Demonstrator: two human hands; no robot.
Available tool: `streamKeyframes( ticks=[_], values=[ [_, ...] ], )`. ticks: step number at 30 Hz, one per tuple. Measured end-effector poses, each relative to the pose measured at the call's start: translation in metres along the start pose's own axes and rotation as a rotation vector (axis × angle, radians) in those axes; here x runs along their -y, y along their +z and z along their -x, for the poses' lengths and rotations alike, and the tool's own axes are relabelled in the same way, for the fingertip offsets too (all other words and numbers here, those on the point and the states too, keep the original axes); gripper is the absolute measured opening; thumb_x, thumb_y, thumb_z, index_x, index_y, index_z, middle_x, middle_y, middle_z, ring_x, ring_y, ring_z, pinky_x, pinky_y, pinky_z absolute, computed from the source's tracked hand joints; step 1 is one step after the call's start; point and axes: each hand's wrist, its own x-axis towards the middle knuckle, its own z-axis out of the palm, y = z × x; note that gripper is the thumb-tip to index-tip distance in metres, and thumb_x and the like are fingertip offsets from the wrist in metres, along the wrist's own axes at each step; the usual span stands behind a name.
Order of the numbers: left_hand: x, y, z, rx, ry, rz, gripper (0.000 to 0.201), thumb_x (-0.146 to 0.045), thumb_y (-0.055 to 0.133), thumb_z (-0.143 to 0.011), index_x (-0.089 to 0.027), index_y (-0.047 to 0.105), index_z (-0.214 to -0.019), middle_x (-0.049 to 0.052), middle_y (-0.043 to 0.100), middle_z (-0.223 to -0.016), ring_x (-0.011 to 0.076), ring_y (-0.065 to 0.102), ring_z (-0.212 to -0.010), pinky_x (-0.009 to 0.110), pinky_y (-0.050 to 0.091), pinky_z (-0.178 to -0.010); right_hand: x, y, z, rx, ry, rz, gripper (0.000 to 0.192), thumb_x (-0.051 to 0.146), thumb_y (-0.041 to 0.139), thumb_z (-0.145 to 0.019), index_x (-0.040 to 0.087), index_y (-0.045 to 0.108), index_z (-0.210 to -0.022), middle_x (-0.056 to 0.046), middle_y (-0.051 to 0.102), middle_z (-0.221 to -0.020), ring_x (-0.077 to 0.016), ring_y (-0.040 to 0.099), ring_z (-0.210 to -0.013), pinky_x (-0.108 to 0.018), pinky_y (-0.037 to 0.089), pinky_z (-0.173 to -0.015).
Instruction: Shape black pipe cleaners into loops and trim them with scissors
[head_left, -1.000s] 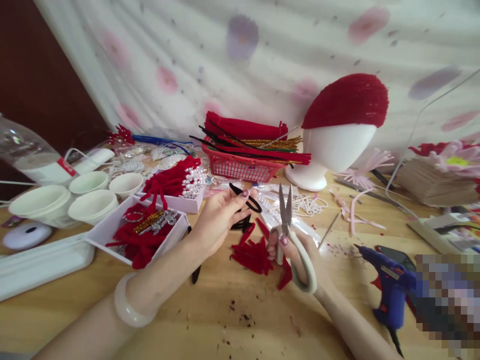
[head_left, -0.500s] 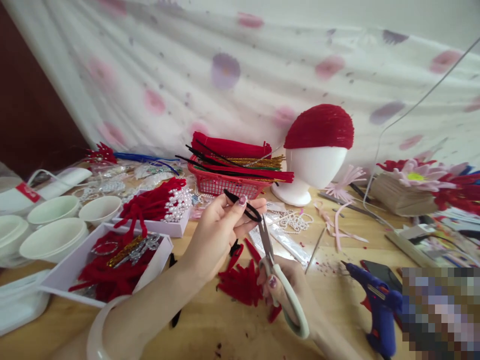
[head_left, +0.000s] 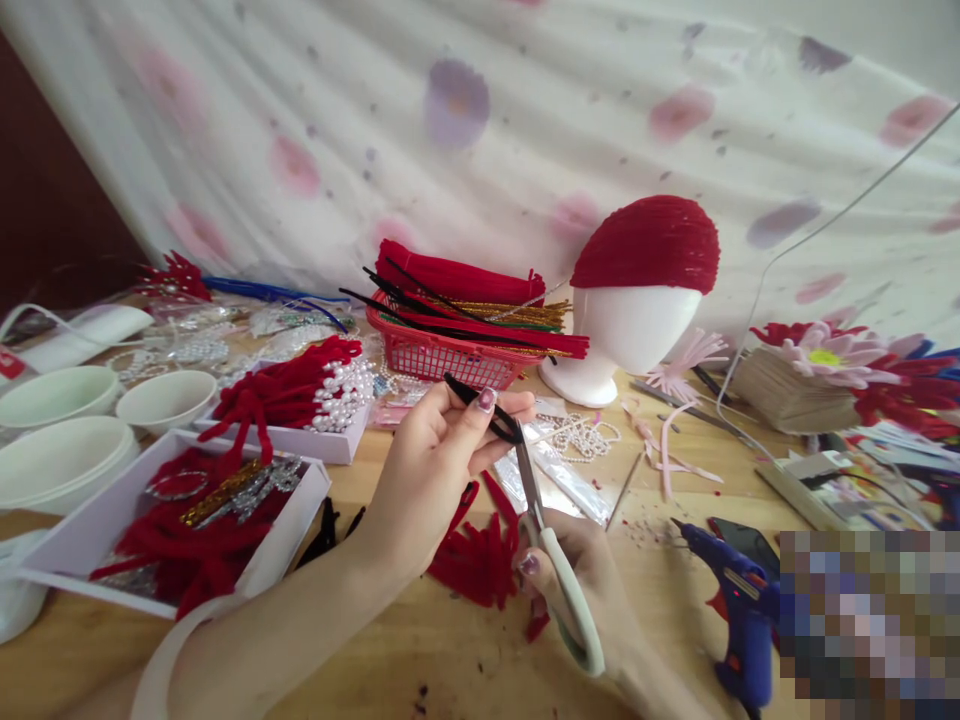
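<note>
Wooden table: scissors touching hand-pinched black stem.

- My left hand pinches a black pipe cleaner
- My right hand grips scissors with pale green handles and grey blades
- Red pipe-cleaner pieces on the light wooden table
- Red basket
- White foam head capped in red
- Blue glue gun
- White curtain with pink and purple blotches

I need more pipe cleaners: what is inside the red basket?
The red basket holds red, black, gold and green pipe cleaners, piled above its rim and overhanging it. Anything beneath the pile is covered.
</note>
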Motion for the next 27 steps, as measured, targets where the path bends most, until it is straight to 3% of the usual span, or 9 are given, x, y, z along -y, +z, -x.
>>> streamKeyframes(
  ticks=[8,17,27],
  values=[
    [-0.006,-0.001,0.0,0.036,-0.053,0.009,0.011,-0.024,0.065,-0.091,-0.014,0.067,-0.087,0.01,0.079,-0.098,0.0233,0.073,-0.1,0.035,0.056,-0.089,0.005,0.0,0.0,0.061,-0.077,-0.052,0.062,0.079,0.063,-0.075,0.018,0.054,-0.065,0.002,0.049,-0.054,-0.0108,0.043,-0.046,-0.022,0.028,-0.041],
    [-0.006,-0.001,-0.001,0.04,-0.015,-0.047,0.01,-0.021,0.062,-0.093,-0.014,0.066,-0.086,0.009,0.079,-0.095,0.0193,0.073,-0.095,0.031,0.056,-0.086,0.009,-0.002,-0.001,0.039,-0.053,-0.047,0.059,0.073,0.069,-0.074,0.019,0.052,-0.061,0.003,0.046,-0.05,-0.0088,0.036,-0.043,-0.022,0.025,-0.04],
    [-0.011,-0.004,-0.005,0.064,-0.04,-0.053,0.009,-0.021,0.063,-0.091,-0.014,0.064,-0.085,0.012,0.08,-0.095,0.0231,0.074,-0.095,0.036,0.056,-0.088,0.005,-0.003,-0.002,0.028,0.02,-0.071,0.062,0.077,0.071,-0.068,0.019,0.051,-0.059,0.004,0.044,-0.046,-0.0084,0.035,-0.04,-0.022,0.024,-0.038]
  ],
)
